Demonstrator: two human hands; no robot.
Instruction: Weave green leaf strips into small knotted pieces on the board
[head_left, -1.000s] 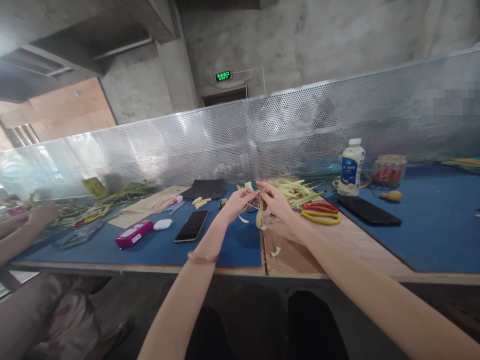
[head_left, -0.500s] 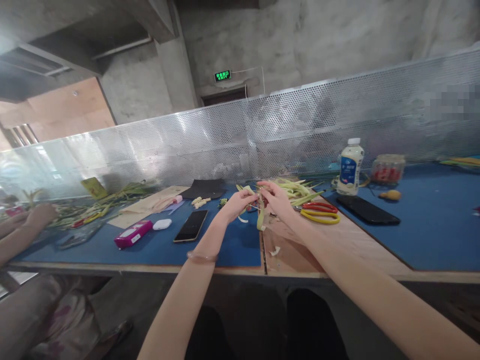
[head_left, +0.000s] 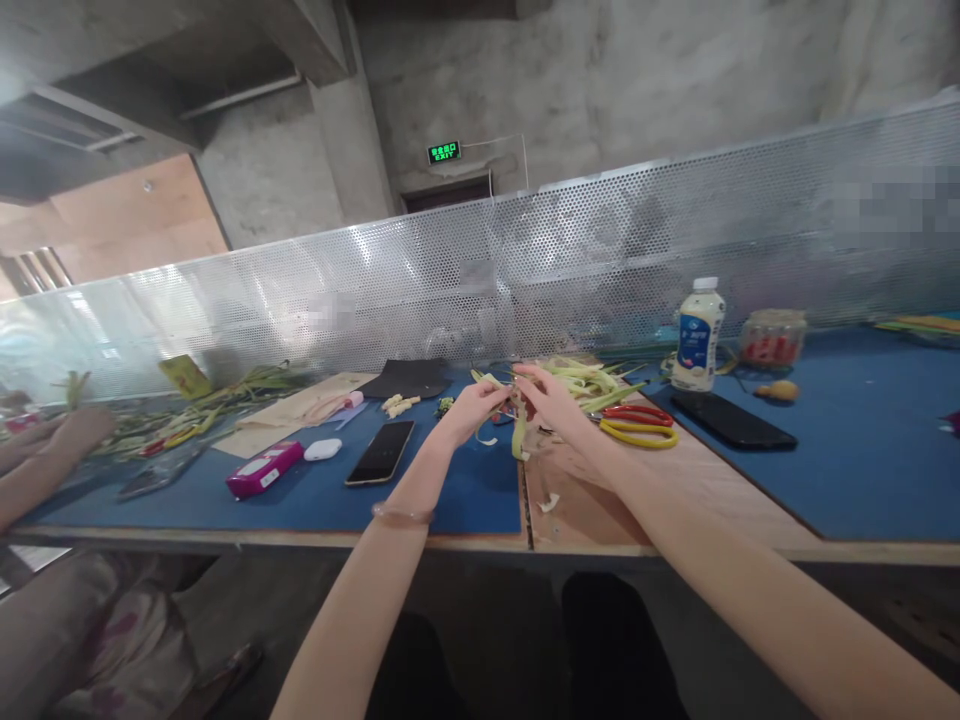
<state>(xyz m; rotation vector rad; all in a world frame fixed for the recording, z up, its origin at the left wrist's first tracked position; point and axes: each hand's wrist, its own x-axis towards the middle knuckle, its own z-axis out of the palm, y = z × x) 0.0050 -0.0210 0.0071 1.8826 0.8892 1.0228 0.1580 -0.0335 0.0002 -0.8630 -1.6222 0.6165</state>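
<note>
From here I see the left hand (head_left: pixel 474 412) and right hand (head_left: pixel 547 400), fingers nearly closed, pinching a green strip (head_left: pixel 519 437) over the counter (head_left: pixel 592 515); its long axis runs downward, loose end toward me.

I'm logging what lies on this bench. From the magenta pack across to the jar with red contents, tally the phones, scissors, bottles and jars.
Phones: 2 (left phone; right phone, black)
Scissors: 1 pair
Bottle: 1
Jar: 1
Total: 5
</note>
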